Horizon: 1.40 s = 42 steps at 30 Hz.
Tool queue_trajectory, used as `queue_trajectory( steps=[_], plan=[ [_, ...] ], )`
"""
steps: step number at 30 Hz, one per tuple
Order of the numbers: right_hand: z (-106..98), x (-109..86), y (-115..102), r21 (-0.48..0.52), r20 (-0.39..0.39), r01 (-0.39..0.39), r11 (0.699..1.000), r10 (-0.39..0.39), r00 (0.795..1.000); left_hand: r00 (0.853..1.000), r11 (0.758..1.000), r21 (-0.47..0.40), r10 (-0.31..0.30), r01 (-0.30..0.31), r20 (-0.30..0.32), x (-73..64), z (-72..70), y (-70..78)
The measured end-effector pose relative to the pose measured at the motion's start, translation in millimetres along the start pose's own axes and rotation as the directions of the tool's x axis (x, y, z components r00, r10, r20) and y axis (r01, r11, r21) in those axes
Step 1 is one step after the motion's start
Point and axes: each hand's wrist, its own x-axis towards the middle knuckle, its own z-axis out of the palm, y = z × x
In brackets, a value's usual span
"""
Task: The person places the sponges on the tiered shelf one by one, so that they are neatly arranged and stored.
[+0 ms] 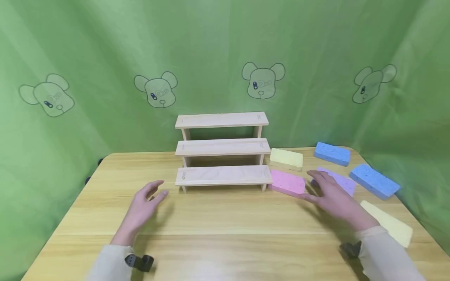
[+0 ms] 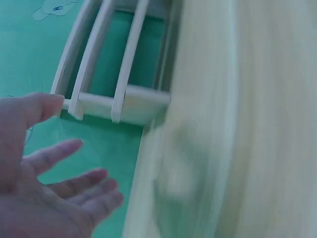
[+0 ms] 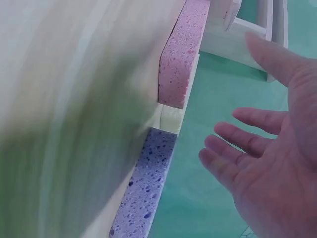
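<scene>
A three-tier wooden display stand (image 1: 223, 175) stands at the back middle of the table, its steps bare. My left hand (image 1: 143, 207) hovers over the wood left of the stand, fingers loosely bent and holding nothing. Above the table on the right is my right hand (image 1: 335, 201), thumb and fingers spread, also holding nothing. The pink sponge (image 1: 287, 182) lies against the stand's right side, just left of the right thumb. Partly behind the right fingers lies a purple sponge (image 1: 339, 181); the right wrist view shows its speckled edge (image 3: 143, 186) apart from the hand.
A yellow sponge (image 1: 286, 159) lies behind the pink one. Two blue sponges, one farther back (image 1: 332, 153) and one nearer (image 1: 374, 181), lie at the right. Another yellow sponge (image 1: 388, 223) is beside the right forearm. A green curtain (image 1: 211, 50) hangs behind the table (image 1: 225, 242).
</scene>
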Motion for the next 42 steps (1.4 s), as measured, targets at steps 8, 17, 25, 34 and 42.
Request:
queue_trajectory(
  steps=[8, 17, 25, 34, 42],
  plan=[
    [7.3, 13.1, 2.7, 0.029, 0.053, 0.010, 1.000, -0.012, 0.999, 0.998, 0.927, -0.370, -0.063, 0.065, 0.017, 24.1, 24.9, 3.6],
    [16.8, 23.3, 1.0, 0.065, 0.081, -0.002, 0.998, -0.003, 0.997, 0.983, 0.750, -0.639, -0.177, 0.169, 0.053, 36.6, 45.9, 9.2],
    [20.6, 25.7, 0.9, 0.047, 0.098, -0.004, 0.999, 0.000, 0.995, 0.978, 0.728, -0.658, -0.196, 0.191, 0.068, 45.7, 55.8, 10.4],
    [23.2, 29.3, 1.7, 0.033, 0.123, -0.020, 0.999, 0.016, 0.992, 0.975, 0.684, -0.704, -0.212, 0.194, 0.063, 54.3, 60.1, -0.5],
    [23.6, 30.3, 1.9, 0.013, 0.136, -0.025, 1.000, 0.023, 0.990, 0.974, 0.683, -0.703, -0.216, 0.200, 0.067, 60.2, 62.0, -6.4]
  ],
)
